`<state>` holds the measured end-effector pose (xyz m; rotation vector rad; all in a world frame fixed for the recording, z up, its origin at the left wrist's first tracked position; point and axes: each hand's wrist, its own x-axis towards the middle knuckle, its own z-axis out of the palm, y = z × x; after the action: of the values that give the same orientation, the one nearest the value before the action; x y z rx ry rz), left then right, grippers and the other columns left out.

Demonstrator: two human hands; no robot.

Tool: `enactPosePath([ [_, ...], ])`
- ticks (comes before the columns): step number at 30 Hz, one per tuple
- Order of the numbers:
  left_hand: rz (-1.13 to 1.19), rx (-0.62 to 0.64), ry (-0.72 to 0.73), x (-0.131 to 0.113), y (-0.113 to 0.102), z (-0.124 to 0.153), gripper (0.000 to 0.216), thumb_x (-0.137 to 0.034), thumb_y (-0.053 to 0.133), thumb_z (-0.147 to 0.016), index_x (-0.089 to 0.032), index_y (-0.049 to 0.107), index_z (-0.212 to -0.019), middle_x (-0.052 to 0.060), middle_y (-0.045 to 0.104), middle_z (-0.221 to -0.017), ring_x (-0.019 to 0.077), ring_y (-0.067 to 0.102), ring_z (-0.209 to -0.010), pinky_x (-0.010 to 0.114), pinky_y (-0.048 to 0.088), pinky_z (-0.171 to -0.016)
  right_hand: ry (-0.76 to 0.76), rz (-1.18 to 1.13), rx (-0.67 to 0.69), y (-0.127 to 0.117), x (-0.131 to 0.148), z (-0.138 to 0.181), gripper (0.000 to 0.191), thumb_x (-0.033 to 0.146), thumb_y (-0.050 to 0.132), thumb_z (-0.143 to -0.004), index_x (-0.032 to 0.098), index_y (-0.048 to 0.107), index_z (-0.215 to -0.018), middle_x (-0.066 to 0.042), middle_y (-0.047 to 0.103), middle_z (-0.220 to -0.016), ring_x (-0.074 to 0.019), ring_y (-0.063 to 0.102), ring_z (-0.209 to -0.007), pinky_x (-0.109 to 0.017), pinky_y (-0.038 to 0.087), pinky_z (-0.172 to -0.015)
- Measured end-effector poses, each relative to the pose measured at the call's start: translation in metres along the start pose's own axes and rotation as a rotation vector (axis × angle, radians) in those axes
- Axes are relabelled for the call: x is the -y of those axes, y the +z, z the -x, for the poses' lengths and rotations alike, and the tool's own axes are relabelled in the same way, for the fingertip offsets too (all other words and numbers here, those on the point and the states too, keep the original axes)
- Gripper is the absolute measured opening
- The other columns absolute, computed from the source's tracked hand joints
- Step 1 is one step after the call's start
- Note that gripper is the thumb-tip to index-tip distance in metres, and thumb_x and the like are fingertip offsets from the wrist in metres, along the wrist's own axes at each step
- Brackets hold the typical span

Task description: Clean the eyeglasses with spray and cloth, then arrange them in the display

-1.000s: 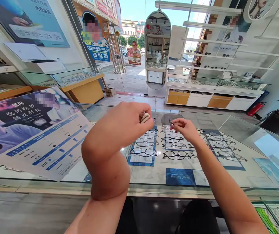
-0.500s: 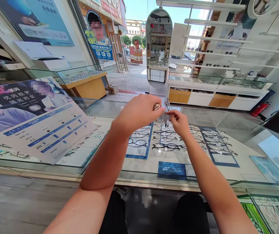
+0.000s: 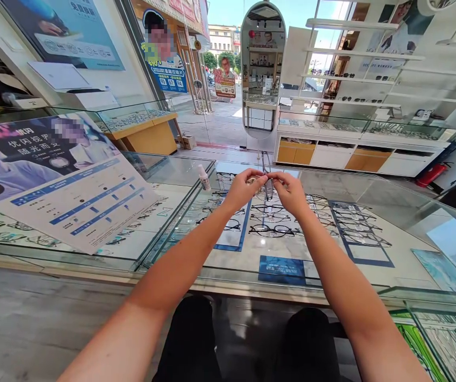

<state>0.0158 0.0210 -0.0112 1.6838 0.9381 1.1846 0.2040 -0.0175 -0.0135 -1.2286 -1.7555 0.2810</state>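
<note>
A pair of eyeglasses (image 3: 268, 190) is held upright and edge-on above the glass display counter. My right hand (image 3: 290, 192) pinches it from the right side. From the left, the closed fingers of my left hand (image 3: 247, 187) meet it at the same spot. Something pale shows inside my left hand, too small to make out. To the left, a small white bottle (image 3: 204, 179) stands on the counter top. Below my hands, under the glass, rows of eyeglass frames (image 3: 272, 230) lie on the display bed.
A large printed sign (image 3: 88, 199) leans on the counter at left. A blue card (image 3: 282, 269) lies near the front edge. An oval mirror (image 3: 264, 69) stands beyond the counter, with wall shelves at right. A fire extinguisher (image 3: 431, 174) is at far right.
My left hand has lowered and turned, and its fingers now meet the eyeglasses beside my right hand. The white bottle has come into sight. The view has shifted slightly.
</note>
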Motion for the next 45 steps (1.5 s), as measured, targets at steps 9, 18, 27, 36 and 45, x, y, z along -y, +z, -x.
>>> enactPosePath([
  [9,0.057,0.000,0.037,0.004,-0.004,-0.003,0.053,-0.056,0.088,-0.077,-0.017,0.074,-0.111,0.005,0.073,-0.085,0.0147,0.057,-0.067,0.026,0.046,-0.057,-0.011,-0.083,0.012,-0.004,0.001,0.000,0.037,0.030,0.051,-0.104,0.026,0.083,-0.122,-0.009,0.083,-0.129,-0.0296,0.071,-0.125,-0.045,0.053,-0.110],
  [18,0.097,-0.016,-0.018,0.006,-0.007,-0.007,0.058,-0.062,0.096,-0.067,-0.016,0.077,-0.097,0.003,0.068,-0.077,0.0147,0.054,-0.069,0.027,0.045,-0.060,0.047,-0.314,-0.015,0.000,0.003,-0.001,0.029,0.041,0.062,-0.098,0.025,0.083,-0.109,-0.008,0.085,-0.119,-0.0287,0.074,-0.119,-0.045,0.055,-0.106],
  [27,0.117,-0.018,-0.012,-0.001,-0.004,-0.004,0.055,-0.062,0.097,-0.066,-0.018,0.077,-0.093,0.001,0.064,-0.074,0.0131,0.049,-0.064,0.028,0.043,-0.058,0.410,-0.727,-0.025,0.012,-0.007,-0.006,0.048,0.062,0.086,-0.071,0.025,0.073,-0.099,-0.005,0.081,-0.105,-0.0213,0.073,-0.098,-0.035,0.056,-0.089],
  [36,0.228,0.125,-0.067,-0.002,-0.011,-0.002,0.055,-0.055,0.102,-0.063,-0.020,0.072,-0.094,-0.002,0.060,-0.086,0.0096,0.044,-0.066,0.024,0.044,-0.058,0.472,-0.805,0.053,0.015,-0.003,-0.006,0.042,0.061,0.077,-0.069,0.026,0.065,-0.089,-0.008,0.081,-0.106,-0.0252,0.073,-0.105,-0.036,0.058,-0.090],
  [45,0.131,0.037,-0.002,0.012,-0.026,-0.013,0.050,-0.064,0.090,-0.078,-0.020,0.075,-0.097,-0.001,0.060,-0.076,0.0117,0.045,-0.063,0.026,0.039,-0.058,0.499,-1.032,0.139,0.003,0.002,-0.003,0.030,0.046,0.077,-0.072,0.026,0.056,-0.081,-0.007,0.083,-0.107,-0.0244,0.074,-0.107,-0.036,0.057,-0.096],
])
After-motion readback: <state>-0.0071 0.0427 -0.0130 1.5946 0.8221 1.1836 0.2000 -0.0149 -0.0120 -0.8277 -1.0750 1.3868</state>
